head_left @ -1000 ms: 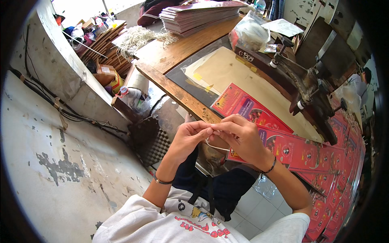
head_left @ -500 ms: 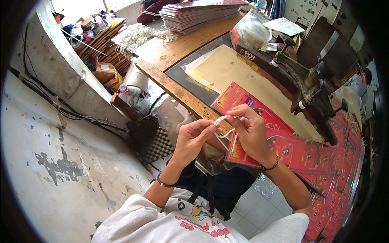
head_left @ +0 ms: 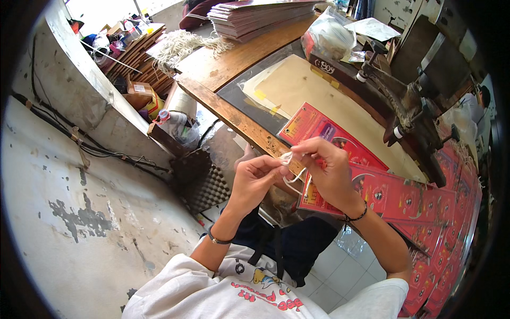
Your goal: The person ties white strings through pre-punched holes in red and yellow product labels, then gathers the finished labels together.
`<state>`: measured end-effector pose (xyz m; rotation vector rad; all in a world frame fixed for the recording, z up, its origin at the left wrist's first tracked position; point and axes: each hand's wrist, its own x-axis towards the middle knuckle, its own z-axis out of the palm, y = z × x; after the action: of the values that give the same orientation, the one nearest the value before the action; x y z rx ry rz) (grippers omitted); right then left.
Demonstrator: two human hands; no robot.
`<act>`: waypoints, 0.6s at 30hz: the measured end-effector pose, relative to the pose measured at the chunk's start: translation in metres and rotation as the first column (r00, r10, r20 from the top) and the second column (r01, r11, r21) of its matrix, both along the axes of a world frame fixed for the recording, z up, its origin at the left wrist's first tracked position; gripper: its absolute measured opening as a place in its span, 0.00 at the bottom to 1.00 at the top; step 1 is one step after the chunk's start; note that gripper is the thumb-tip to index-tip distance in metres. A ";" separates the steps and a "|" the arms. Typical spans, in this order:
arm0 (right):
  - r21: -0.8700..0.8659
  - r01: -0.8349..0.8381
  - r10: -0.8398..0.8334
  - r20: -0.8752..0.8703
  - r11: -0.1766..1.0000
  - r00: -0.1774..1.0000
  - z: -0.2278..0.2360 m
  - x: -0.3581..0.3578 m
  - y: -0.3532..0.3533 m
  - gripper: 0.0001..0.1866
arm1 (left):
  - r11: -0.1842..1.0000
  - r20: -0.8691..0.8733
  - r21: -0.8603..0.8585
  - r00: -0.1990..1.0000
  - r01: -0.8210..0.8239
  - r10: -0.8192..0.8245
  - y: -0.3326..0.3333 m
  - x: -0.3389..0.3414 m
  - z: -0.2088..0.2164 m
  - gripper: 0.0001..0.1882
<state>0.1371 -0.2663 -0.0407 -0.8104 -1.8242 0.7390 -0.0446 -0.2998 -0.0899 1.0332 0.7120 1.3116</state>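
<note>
A white cord [head_left: 295, 181] is bunched into a small loop or knot between my two hands, and a slack length of it curves down toward the corner of a red printed sheet [head_left: 369, 194]. My left hand [head_left: 257, 178] pinches the cord between thumb and fingertips. From the other side my right hand [head_left: 330, 169] pinches it too, hiding part of that red sheet. Whether the cord passes through the sheet's corner cannot be made out. A second red sheet [head_left: 340, 138], with a corner hole, lies behind my right hand on the table.
Many red sheets [head_left: 435, 234] overlap along the right. A dark metal clamp-like device [head_left: 398, 106] stands on the wooden table [head_left: 212, 69] beside tan paper [head_left: 340, 101]. Farther back are a cord heap [head_left: 183, 48], a sheet stack [head_left: 255, 21] and a plastic bag [head_left: 329, 37].
The cord between my fingertips has gone from a smooth, taut bend to a bunched loop. My hands stay in nearly the same place, with the right fingers shifted slightly.
</note>
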 end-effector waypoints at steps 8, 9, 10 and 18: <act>-0.168 0.109 -0.092 0.104 0.980 0.990 0.006 0.001 -0.004 0.06 | 0.998 0.012 -0.021 0.998 0.055 -0.055 -0.003 0.003 0.000 0.08; -0.169 0.108 -0.092 0.104 0.980 0.990 0.005 0.000 -0.004 0.06 | 0.998 0.009 -0.025 0.998 0.065 -0.064 -0.003 0.002 0.001 0.08; -0.152 0.155 -0.140 0.106 0.976 0.984 0.004 -0.001 -0.005 0.06 | 0.997 0.005 -0.030 0.997 0.074 -0.074 -0.003 0.000 0.003 0.09; -0.151 0.224 -0.221 0.037 0.963 0.975 -0.003 -0.005 -0.007 0.06 | 0.964 -0.008 -0.068 0.967 0.255 -0.256 -0.002 -0.005 0.006 0.10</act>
<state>0.1325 -0.2731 -0.0439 -1.1078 -1.6730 0.7333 -0.0498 -0.3019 -0.0840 1.0460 0.6076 1.0506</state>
